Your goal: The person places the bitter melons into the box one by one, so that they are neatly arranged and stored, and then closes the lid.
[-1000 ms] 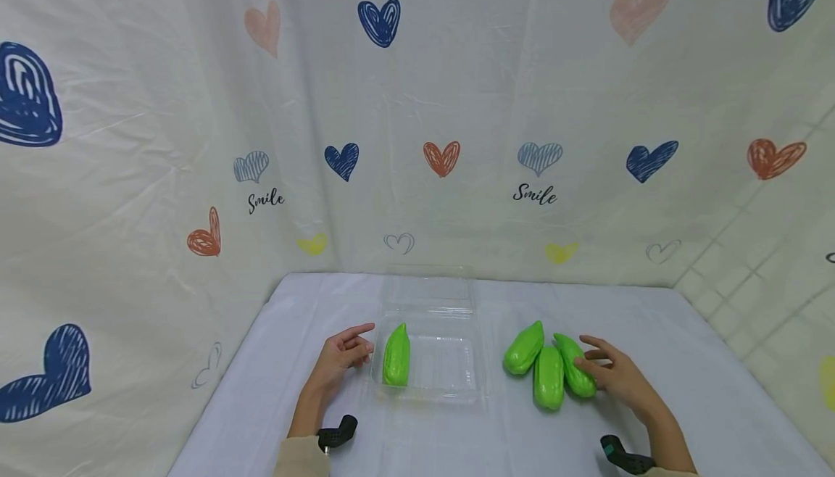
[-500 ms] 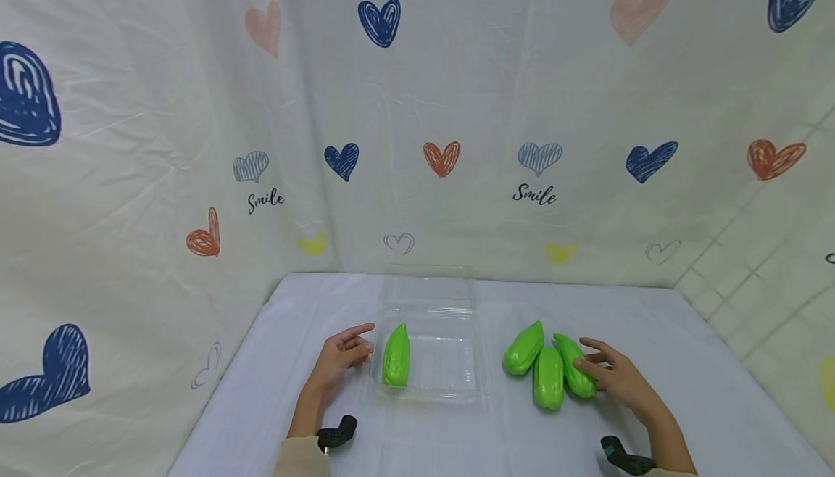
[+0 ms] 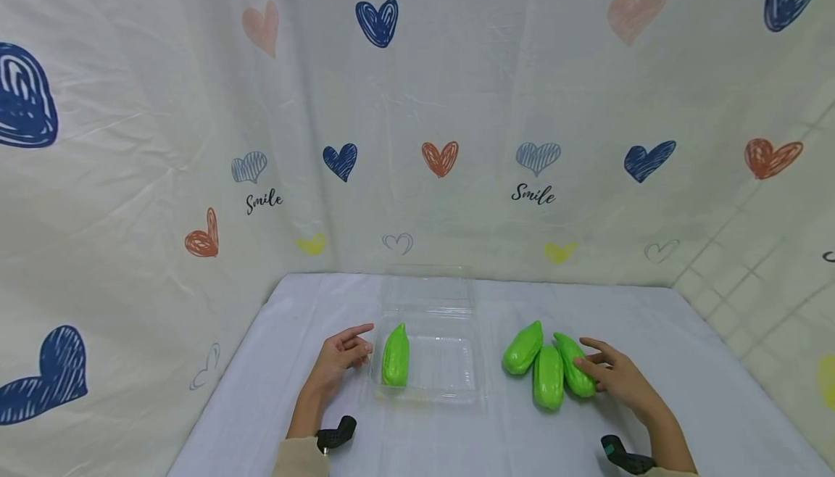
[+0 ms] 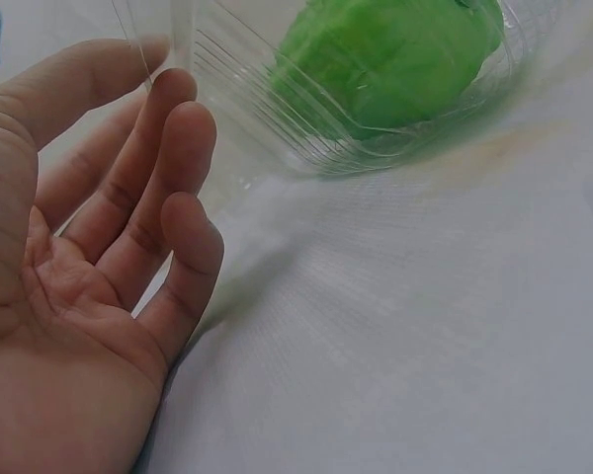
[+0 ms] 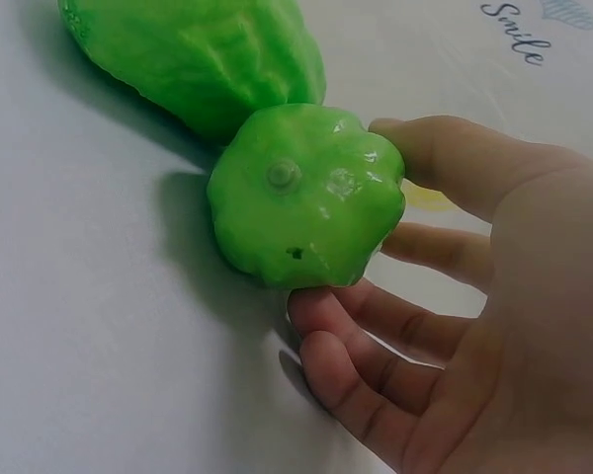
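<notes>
While the right hand [image 3: 615, 375] pinches a green gourd [image 5: 306, 207] between thumb and fingers, we've got two more gourds [image 3: 548, 379] just past its fingertips. Left hand [image 3: 340, 357] has loosely bent fingers beside the clear container [image 3: 443, 361] (we can't tell if they touch), another gourd [image 3: 395, 357] inside.

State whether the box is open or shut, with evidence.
Open: the box has its lid folded back at the far side, leaving the green vegetable inside uncovered.

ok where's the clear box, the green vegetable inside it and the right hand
Clear box [image 3: 445, 362]: head view, bare part of its floor.
Green vegetable [image 3: 395, 359]: head view, middle of its body.
Right hand [image 3: 613, 374]: head view, back of the hand.
</notes>
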A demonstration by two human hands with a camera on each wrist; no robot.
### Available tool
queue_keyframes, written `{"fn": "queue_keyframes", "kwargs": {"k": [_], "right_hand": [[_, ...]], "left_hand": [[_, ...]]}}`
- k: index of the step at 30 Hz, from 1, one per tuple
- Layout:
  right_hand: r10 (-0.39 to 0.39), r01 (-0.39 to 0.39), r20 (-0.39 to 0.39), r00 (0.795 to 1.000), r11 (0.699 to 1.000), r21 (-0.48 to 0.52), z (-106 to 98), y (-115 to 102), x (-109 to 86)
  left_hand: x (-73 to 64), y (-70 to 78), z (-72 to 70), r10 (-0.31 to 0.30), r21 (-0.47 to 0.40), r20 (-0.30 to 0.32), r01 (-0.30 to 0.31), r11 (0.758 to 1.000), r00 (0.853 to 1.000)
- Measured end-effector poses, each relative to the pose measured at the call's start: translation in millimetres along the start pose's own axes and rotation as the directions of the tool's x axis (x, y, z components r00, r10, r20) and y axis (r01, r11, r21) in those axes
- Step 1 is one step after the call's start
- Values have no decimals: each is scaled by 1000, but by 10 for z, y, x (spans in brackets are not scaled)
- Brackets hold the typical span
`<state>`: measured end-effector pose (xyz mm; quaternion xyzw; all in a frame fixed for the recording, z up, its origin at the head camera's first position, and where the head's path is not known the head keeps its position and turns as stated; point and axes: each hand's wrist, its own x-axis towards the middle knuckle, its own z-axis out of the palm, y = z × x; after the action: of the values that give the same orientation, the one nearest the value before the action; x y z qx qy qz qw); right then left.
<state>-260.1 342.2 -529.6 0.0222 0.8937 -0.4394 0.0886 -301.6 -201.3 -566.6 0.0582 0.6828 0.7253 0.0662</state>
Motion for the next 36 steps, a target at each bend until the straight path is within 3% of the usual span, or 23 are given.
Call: {"fn": "queue_keyframes", "kwargs": {"k": [36], "right_hand": [[3, -1, -49, 999, 999, 47, -38, -32, -39]], "left_hand": [[-2, 1, 4, -1, 12, -3, 2, 1000, 1000]]}}
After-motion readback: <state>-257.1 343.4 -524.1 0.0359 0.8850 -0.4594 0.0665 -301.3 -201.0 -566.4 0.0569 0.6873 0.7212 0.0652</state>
